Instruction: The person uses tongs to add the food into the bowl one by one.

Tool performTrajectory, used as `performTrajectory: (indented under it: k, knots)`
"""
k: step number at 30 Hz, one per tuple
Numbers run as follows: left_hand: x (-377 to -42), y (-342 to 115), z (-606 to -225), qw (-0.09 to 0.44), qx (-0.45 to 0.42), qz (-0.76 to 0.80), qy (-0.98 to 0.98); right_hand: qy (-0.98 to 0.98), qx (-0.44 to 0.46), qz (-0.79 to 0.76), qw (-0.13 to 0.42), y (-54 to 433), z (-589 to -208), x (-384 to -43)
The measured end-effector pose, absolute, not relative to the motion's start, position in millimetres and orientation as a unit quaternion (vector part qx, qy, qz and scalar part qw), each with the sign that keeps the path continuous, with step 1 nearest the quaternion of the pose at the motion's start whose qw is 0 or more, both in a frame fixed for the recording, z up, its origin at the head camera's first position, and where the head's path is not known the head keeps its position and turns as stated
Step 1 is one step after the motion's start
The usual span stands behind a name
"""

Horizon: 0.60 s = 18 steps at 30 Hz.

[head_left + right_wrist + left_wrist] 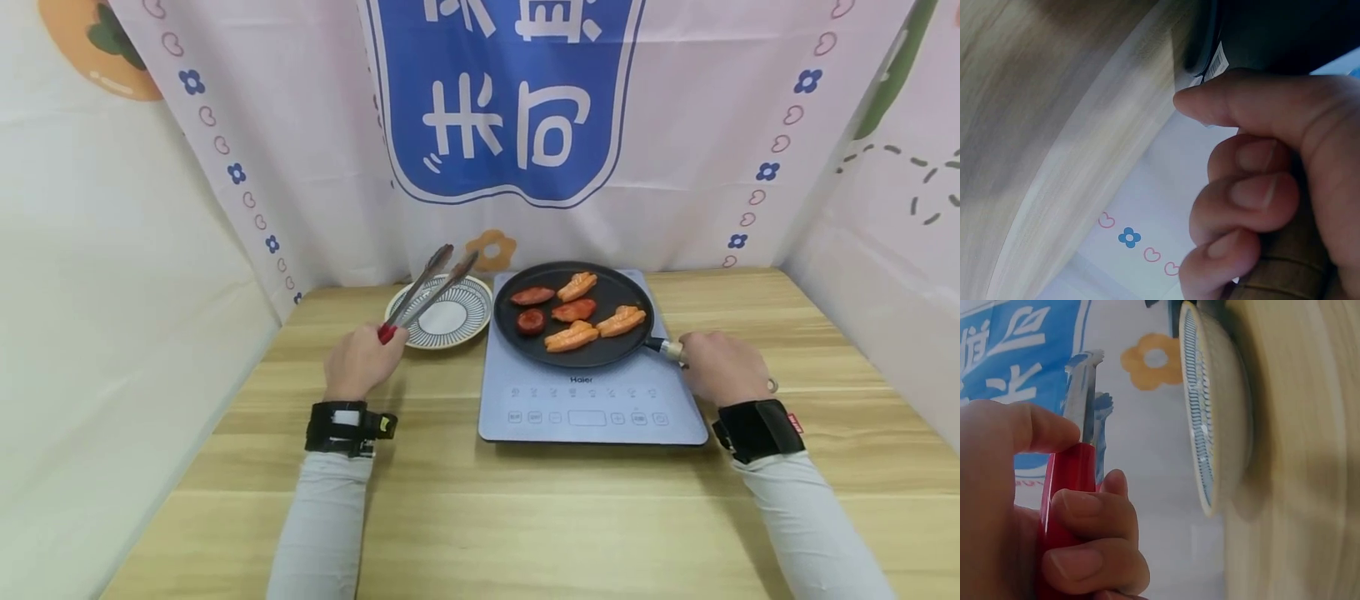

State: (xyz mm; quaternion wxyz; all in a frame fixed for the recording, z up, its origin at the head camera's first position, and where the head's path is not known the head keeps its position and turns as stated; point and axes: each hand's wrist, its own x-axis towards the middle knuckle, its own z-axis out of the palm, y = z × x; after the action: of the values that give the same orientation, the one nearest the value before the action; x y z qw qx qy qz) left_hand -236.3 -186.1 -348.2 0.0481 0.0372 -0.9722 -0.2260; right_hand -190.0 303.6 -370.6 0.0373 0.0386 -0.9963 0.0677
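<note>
My left hand [365, 362] grips metal tongs [1072, 469] by their red handles, with the tips spread apart over a patterned dish [446, 321]. Nothing sits between the tips. Fingers of my right hand [723, 367] curl around the wooden handle [1285, 275] of a black frying pan [618, 292]. Inside the pan lie several pieces of food: ridged orange pieces [572, 337], smooth reddish pieces [574, 310] and one round dark-red piece [530, 322]. The pan rests on a white induction cooktop [592, 425].
A wooden table [420, 517] bears the cooktop and the dish, which stand side by side near its back edge. Behind them hangs a printed cloth [315, 192] with a blue sign. More pale cloth [97, 275] flanks the table.
</note>
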Motion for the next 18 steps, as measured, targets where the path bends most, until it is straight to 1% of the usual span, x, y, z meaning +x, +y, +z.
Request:
performTrajectory:
  k: [14,18]
  knots:
    - [-243.2,-201.1,-363.5,0.012,0.057,-0.230,-0.971,-0.996,0.045,0.059,0.043,303.8,-371.4,-190.0]
    - [-242.8,-203.5,-365.3,0.009,0.058,-0.222,-0.973,-0.996,0.043,0.065,0.040,304.1,-370.6,-189.6]
